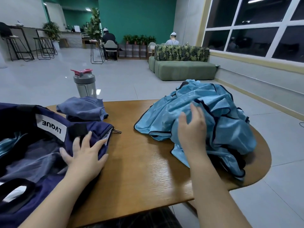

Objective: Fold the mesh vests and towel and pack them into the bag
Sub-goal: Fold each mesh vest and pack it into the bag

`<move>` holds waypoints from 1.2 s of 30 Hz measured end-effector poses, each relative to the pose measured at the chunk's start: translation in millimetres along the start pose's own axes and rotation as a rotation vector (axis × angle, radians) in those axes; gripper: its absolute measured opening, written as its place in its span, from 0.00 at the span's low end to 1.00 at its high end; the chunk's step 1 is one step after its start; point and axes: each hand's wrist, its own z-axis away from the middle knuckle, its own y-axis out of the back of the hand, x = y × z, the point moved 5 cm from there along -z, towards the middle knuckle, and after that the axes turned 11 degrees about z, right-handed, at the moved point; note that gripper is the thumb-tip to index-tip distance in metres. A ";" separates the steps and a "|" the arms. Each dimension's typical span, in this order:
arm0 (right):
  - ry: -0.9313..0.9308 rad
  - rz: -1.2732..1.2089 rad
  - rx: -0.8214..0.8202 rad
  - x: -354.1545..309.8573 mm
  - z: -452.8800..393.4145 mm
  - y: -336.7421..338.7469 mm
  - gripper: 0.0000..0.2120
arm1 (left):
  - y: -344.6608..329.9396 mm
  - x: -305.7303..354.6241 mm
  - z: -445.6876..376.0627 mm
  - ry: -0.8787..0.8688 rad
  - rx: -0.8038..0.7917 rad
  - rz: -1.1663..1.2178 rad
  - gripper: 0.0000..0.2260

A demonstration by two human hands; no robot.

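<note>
Wooden table (139, 162); navy bag (32, 145), near left, under the flat, spread left hand (83, 155); heap of blue mesh vests (213, 116), right, touched by the right hand (192, 127), fingers relaxed; grey-blue towel (82, 109), far left; shaker bottle (84, 83) behind it.

— How do the hands lie?
— The left hand (83, 155) lies flat, palm down, fingers spread. The right hand (191, 127) reaches forward, fingers relaxed and slightly apart. Both forearms are bare.
</note>
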 end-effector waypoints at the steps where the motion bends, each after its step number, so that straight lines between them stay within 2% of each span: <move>1: 0.057 -0.043 -0.045 -15.9 5.2 -2.1 0.23 | 7.3 12.8 4.2 -0.034 0.106 0.038 0.23; 3: 0.212 -0.136 -0.123 -46.1 17.3 -7.7 0.21 | 18.5 41.1 11.9 -0.168 0.231 0.222 0.28; 4: 0.289 -0.183 -0.166 -57.9 24.6 -11.7 0.19 | 18.1 52.9 13.7 -0.247 0.197 0.323 0.33; 6: 0.396 -0.240 -0.280 -71.7 38.0 -21.3 0.18 | 16.6 79.9 19.2 -0.369 0.025 0.587 0.42; 7: 0.420 -0.254 -0.352 -74.8 43.4 -26.2 0.17 | 17.2 92.6 23.8 -0.403 -0.037 0.734 0.42; 9: 0.439 -0.291 -0.490 -76.0 52.3 -34.1 0.16 | 23.3 110.3 30.2 -0.418 -0.041 0.927 0.26; 11: 0.449 -0.312 -0.555 -74.6 57.4 -36.6 0.15 | 32.2 116.4 29.6 -0.375 0.049 0.960 0.08; 12: 0.444 -0.317 -0.567 -72.9 57.9 -36.5 0.14 | 33.8 114.7 27.4 -0.319 0.063 0.997 0.06; 14: 0.414 -0.327 -0.570 -67.5 55.3 -33.8 0.13 | 35.4 108.7 23.1 -0.248 0.063 1.113 0.12; 16: 0.351 -0.270 -0.557 -55.7 47.5 -31.8 0.14 | 40.2 103.3 23.0 -0.187 0.066 1.284 0.11; 19: 0.248 -0.057 -0.565 -28.3 35.8 -34.5 0.20 | 52.4 92.0 18.7 -0.094 0.142 1.644 0.09; 21: 0.216 0.061 -0.563 -13.0 33.0 -39.3 0.26 | 68.6 82.1 13.8 -0.134 0.240 1.766 0.07; 24: 0.185 0.167 -0.578 -3.3 34.3 -48.7 0.31 | 92.7 63.3 9.7 -0.272 0.366 1.788 0.08; 28: 0.150 0.350 -0.625 4.7 37.1 -64.5 0.30 | 112.1 39.7 7.6 -0.331 0.452 1.739 0.12; 30: 0.088 0.398 -0.666 10.7 39.2 -71.6 0.26 | 114.4 34.7 6.4 -0.338 0.433 1.612 0.11; 33: 0.075 0.409 -0.725 11.8 44.5 -77.6 0.08 | 102.4 25.4 5.0 -0.272 0.356 1.345 0.16; 36: 0.101 0.386 -0.735 12.2 48.0 -83.4 0.08 | 84.4 8.4 -0.5 -0.170 0.249 1.271 0.27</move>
